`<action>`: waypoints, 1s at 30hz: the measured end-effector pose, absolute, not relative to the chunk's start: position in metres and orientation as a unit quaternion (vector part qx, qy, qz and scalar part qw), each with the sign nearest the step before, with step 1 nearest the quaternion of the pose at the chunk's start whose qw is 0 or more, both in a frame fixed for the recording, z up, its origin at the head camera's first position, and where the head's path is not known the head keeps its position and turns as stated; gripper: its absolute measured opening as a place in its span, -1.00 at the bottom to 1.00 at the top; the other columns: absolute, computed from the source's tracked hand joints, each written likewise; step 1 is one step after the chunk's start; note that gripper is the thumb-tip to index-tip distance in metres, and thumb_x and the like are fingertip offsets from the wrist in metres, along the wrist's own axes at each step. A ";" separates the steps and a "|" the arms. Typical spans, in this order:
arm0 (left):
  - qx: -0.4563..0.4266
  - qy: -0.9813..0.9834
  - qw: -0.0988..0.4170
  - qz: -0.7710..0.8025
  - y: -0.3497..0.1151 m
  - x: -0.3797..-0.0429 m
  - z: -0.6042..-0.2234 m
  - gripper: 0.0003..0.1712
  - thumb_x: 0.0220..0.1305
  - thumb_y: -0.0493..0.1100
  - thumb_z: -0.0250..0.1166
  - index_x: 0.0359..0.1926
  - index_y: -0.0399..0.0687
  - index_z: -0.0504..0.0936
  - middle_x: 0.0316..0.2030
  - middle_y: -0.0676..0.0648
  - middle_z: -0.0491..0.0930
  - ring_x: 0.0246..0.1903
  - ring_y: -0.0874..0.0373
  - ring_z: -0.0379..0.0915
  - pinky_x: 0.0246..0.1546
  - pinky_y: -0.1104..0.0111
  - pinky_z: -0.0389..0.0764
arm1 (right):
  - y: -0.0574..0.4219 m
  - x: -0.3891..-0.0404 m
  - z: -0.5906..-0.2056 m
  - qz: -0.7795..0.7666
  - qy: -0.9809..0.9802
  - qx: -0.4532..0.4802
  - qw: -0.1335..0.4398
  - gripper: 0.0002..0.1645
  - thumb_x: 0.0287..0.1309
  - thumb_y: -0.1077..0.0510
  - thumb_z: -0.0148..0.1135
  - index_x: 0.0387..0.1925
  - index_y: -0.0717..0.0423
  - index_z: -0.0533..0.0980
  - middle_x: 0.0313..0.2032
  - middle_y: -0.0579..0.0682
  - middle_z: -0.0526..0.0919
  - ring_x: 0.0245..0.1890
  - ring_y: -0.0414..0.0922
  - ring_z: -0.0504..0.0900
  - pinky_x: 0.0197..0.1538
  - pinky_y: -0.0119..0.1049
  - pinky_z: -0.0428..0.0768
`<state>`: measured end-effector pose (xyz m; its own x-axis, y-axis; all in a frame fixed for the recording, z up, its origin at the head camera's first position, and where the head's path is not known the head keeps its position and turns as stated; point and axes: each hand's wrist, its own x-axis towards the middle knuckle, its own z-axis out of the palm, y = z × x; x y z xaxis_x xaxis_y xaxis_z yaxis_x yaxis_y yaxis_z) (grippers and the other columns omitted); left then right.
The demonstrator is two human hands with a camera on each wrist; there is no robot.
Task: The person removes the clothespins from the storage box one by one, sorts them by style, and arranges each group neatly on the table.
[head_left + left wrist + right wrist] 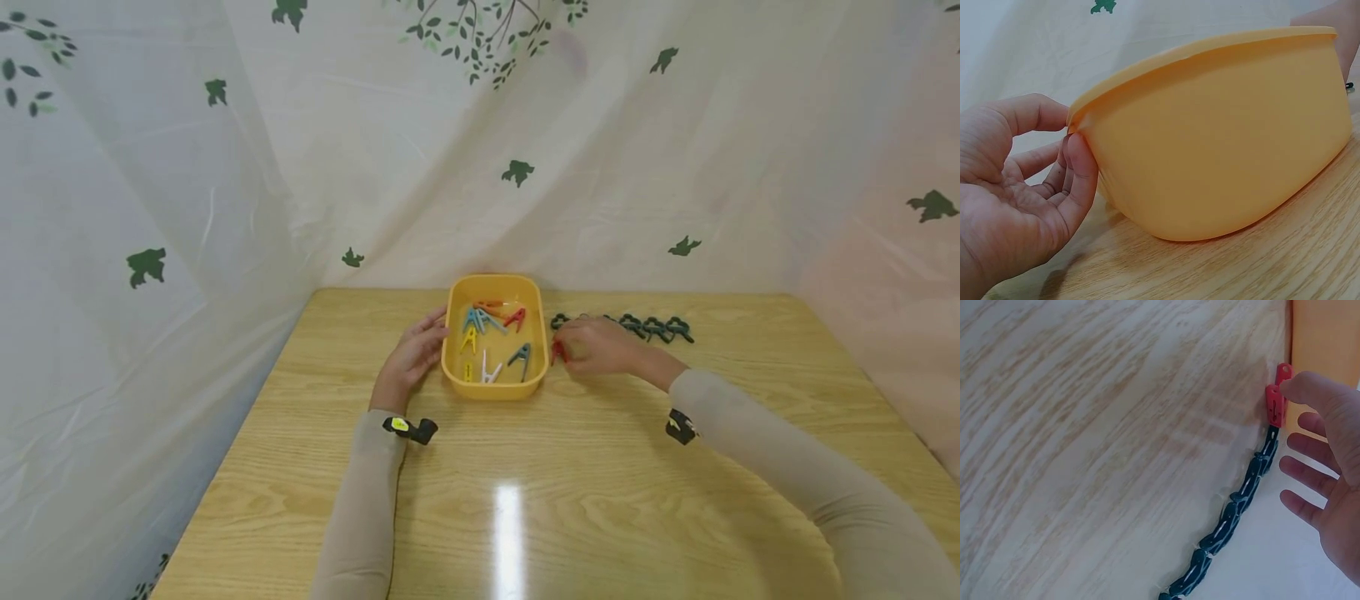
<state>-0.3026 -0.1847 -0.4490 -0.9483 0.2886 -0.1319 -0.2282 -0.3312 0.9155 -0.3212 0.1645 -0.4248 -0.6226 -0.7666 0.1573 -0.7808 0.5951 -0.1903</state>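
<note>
A yellow plastic basin point(495, 392) stands on the table. My left hand point(415, 354) holds its left side, with fingertips at the rim in the left wrist view. Several clothespins lie in the basin, among them a white one point(491, 372), a red one point(516, 318), a yellow one point(469, 339) and a grey one point(521, 358). Just right of the basin, my right hand point(603, 346) pinches a red clothespin point(1275, 405) near the tabletop. That clothespin meets one end of a row of dark green clips point(1222, 528), partly hidden behind the hand in the head view.
The light wooden table point(480, 467) reaches back to a pale curtain point(420, 167) printed with leaves. The row of clips runs rightward from the basin along the table's back part. Each wrist carries a small black camera point(411, 429).
</note>
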 end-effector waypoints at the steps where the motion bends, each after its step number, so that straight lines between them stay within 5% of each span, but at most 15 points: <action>1: 0.026 0.557 0.158 0.815 -0.185 -0.303 -0.450 -0.36 0.33 -0.33 0.06 0.40 -0.01 0.18 0.18 -0.24 0.31 -0.14 0.19 0.44 -0.20 0.46 0.56 | 0.165 -0.321 -0.424 0.119 -0.895 0.429 0.029 -0.51 -0.09 0.11 0.40 -0.06 0.19 0.58 -0.04 0.09 0.63 -0.05 0.04 0.57 0.04 -0.02 0.52; 15: 0.032 0.558 0.162 0.813 -0.185 -0.304 -0.451 -0.35 0.34 -0.34 0.04 0.41 -0.03 0.14 0.34 -0.29 0.15 0.01 0.11 0.40 -0.15 0.45 0.56 | 0.153 -0.333 -0.399 0.136 -0.905 0.399 0.058 -0.45 0.05 0.03 0.30 0.08 0.16 0.51 0.05 0.15 0.56 0.06 0.10 0.50 0.11 0.04 0.46; 24: 0.035 0.535 0.144 0.832 -0.185 -0.309 -0.460 -0.38 0.31 -0.37 0.04 0.38 -0.05 0.21 0.01 -0.11 0.42 -0.12 0.16 0.45 -0.21 0.43 0.57 | 0.123 -0.327 -0.378 0.149 -0.908 0.388 0.056 -0.40 0.08 -0.07 0.26 0.14 0.08 0.48 0.14 0.09 0.51 0.16 0.05 0.44 0.19 -0.01 0.41; 30: 0.029 0.537 0.141 0.831 -0.186 -0.310 -0.463 -0.38 0.30 -0.36 0.06 0.37 -0.05 0.22 0.05 -0.12 0.43 -0.08 0.14 0.45 -0.20 0.42 0.57 | 0.097 -0.326 -0.378 0.152 -0.896 0.413 0.059 -0.41 0.06 -0.05 0.26 0.12 0.10 0.49 0.11 0.10 0.54 0.14 0.05 0.45 0.21 -0.02 0.38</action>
